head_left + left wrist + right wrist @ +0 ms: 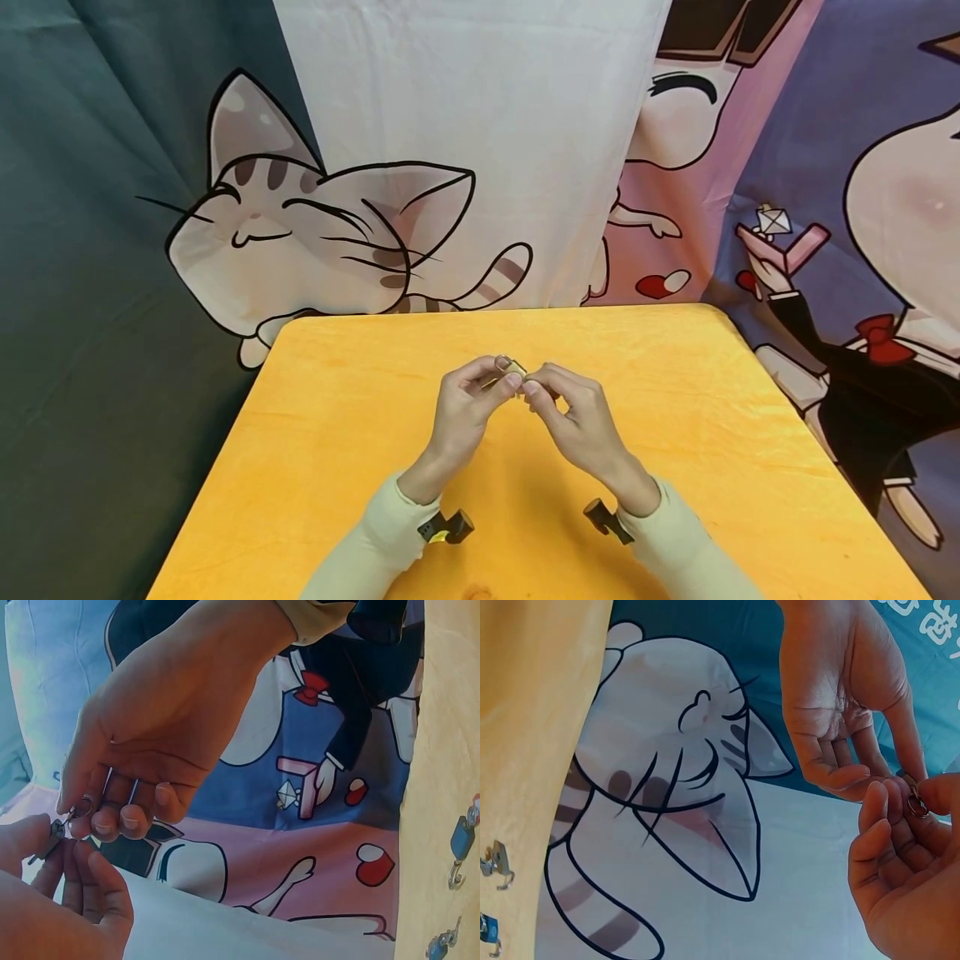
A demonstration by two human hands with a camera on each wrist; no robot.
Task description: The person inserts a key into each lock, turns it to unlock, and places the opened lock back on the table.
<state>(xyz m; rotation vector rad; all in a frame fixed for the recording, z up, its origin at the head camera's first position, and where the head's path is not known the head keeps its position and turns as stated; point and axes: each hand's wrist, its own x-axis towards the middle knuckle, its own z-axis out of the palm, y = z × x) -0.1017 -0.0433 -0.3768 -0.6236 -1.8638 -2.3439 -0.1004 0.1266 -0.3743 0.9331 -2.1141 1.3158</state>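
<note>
My left hand [467,407] pinches a small brass-coloured padlock [516,367] between thumb and fingers above the table. Its curved shackle points up and left. Close against it, my right hand [583,417] pinches a small key, mostly covered by the fingertips. A thin metal ring [85,805] hangs at the key, and the right wrist view shows this ring [918,807] beside the right thumb. The fingertips of both hands nearly meet. Whether the key sits inside the lock is hidden by the fingers.
The yellow-covered table [360,433] lies below both hands. Along it, the wrist views show a blue padlock [462,838], another blue padlock [436,946] and a grey padlock [499,858]. Behind the table hangs a cartoon-printed curtain [480,100].
</note>
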